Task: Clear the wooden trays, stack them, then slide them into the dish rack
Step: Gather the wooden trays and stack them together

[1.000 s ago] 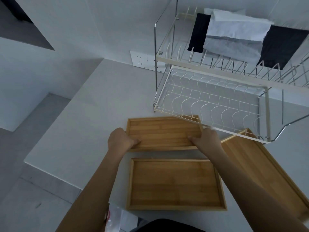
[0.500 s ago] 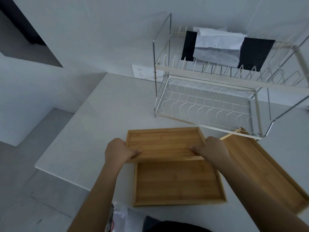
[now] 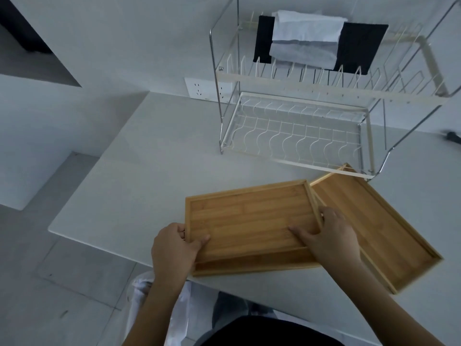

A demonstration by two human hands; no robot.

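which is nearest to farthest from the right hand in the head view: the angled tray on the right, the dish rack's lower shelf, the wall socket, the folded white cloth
From the right hand:
1. Angled tray, just to its right, on the table.
2. Dish rack's lower shelf, beyond the trays.
3. Wall socket, back left, behind the rack's leg.
4. Folded white cloth, on the rack's top shelf at the wall.

On the table (image 3: 139, 171), a tray (image 3: 249, 218) lies on top of a second tray (image 3: 252, 264), whose near edge shows below it. A third tray (image 3: 379, 226) lies just to the right, its far corner under the dish rack (image 3: 299, 136), which stands behind the trays. Cloths (image 3: 306, 38) hang on the rack's upper tier. The left hand (image 3: 174, 248) grips the top tray's left edge, the right hand (image 3: 329, 236) its right edge.
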